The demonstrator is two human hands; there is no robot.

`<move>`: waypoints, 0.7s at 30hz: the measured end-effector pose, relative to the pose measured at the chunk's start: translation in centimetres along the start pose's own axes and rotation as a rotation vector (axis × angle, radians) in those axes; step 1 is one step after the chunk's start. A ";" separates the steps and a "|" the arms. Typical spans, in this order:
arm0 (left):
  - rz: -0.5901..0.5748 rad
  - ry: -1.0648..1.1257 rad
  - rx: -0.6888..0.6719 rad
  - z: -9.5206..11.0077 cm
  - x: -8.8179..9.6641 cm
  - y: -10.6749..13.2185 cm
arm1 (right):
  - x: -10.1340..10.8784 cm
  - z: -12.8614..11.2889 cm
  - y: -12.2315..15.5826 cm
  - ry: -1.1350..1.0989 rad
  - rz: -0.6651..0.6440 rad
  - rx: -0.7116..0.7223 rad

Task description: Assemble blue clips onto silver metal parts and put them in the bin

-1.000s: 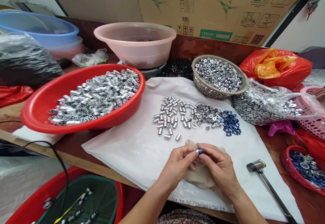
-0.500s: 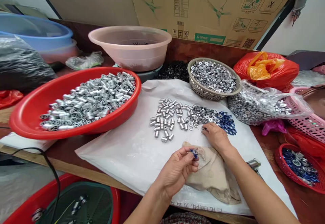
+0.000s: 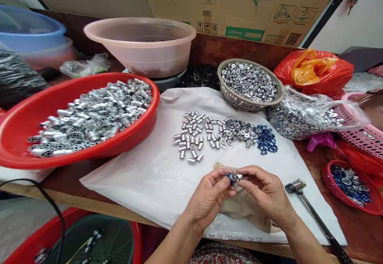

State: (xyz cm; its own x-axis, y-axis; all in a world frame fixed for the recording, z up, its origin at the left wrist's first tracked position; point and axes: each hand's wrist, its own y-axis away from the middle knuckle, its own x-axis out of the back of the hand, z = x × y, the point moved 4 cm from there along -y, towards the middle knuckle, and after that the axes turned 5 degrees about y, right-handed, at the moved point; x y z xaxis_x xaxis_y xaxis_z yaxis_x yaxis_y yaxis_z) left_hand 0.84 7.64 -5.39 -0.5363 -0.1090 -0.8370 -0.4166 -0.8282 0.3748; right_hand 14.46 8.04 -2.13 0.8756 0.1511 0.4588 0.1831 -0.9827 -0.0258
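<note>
My left hand (image 3: 209,194) pinches a small blue ring part (image 3: 229,178) between thumb and fingers. My right hand (image 3: 266,190) meets it from the right and pinches a small silver metal disc (image 3: 237,176) against the blue part. Both hands hover over a beige cloth (image 3: 242,208) on a white plastic sheet (image 3: 143,176). Just beyond them lie a cluster of silver cylinders (image 3: 191,134), a patch of silver discs (image 3: 239,130) and a small heap of blue rings (image 3: 266,140).
A red basin of silver cylinders (image 3: 89,112) sits at left, a pink basin (image 3: 140,44) behind it. A woven basket of silver discs (image 3: 249,82), a clear bag of parts (image 3: 308,116), a small hammer (image 3: 311,212) and a red basket of blue parts (image 3: 350,186) stand at right.
My right hand reached out to the silver discs on the sheet, then came back with one and joined the left hand, which kept hold of the blue part.
</note>
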 end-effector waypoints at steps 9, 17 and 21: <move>0.022 -0.068 -0.038 0.4 0.4 0.7 | 0.2 -1.1 0.1 0.162 -0.007 0.095; -0.015 -0.277 -0.119 1.0 0.5 1.2 | 0.3 -1.7 0.1 0.137 -0.014 0.045; -0.022 -0.350 -0.166 1.7 0.2 1.4 | -0.3 -2.0 0.5 0.161 0.004 0.076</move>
State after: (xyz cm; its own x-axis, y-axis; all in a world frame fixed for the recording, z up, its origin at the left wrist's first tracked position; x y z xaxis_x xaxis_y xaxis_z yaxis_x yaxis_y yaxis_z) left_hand -1.13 7.39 -4.37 -0.7582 0.0805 -0.6470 -0.3223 -0.9089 0.2646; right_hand 13.42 7.32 -0.54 0.7948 0.1220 0.5945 0.2182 -0.9715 -0.0924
